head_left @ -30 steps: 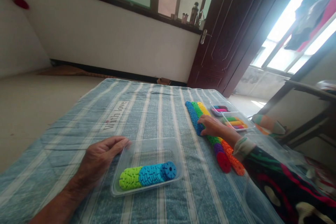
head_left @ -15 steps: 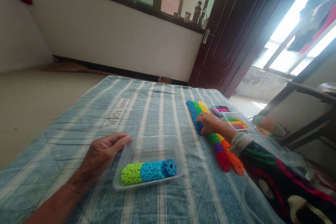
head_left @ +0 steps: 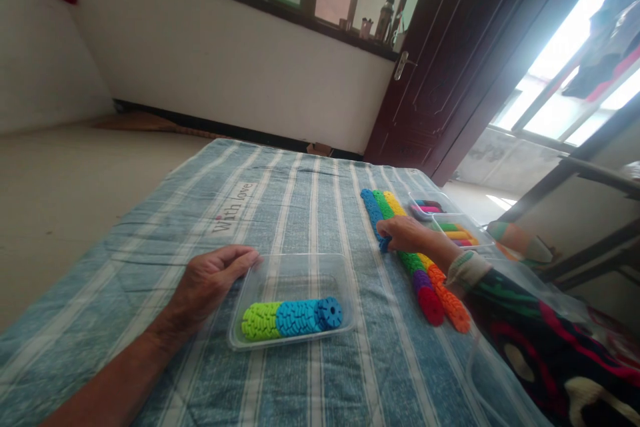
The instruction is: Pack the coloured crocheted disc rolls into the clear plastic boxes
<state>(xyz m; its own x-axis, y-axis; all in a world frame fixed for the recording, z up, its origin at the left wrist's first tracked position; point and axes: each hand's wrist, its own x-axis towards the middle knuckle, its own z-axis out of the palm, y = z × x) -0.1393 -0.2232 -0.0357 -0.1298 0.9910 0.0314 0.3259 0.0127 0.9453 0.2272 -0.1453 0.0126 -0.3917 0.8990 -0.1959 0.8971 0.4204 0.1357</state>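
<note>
My left hand (head_left: 217, 280) pinches the far left corner of a clear plastic box (head_left: 290, 345) between thumb and fingers. Inside this box lies a row of notched discs on edge: lime green discs (head_left: 263, 320), light blue discs (head_left: 300, 317) and darker blue discs (head_left: 331, 313). Over to the right, my right hand (head_left: 407, 235) has its fingers closed around the near end of a row of blue discs (head_left: 371, 205). Beside that row run green discs (head_left: 381, 200), yellow discs (head_left: 393, 202), purple discs (head_left: 421, 280), red discs (head_left: 431, 307) and orange discs (head_left: 453, 303).
A striped blue cloth (head_left: 200, 360) covers the surface. Beyond my right hand stand two clear boxes, one with pink and dark discs (head_left: 425, 207), one with green, yellow and orange discs (head_left: 457, 235). Another clear container (head_left: 493, 373) sits by my right sleeve. A brown door (head_left: 440, 47) rises behind.
The view has shifted slightly, so most things appear a little further right. My right hand's fingers have drawn in a bit at the blue row's near end. My left hand stays on the box corner.
</note>
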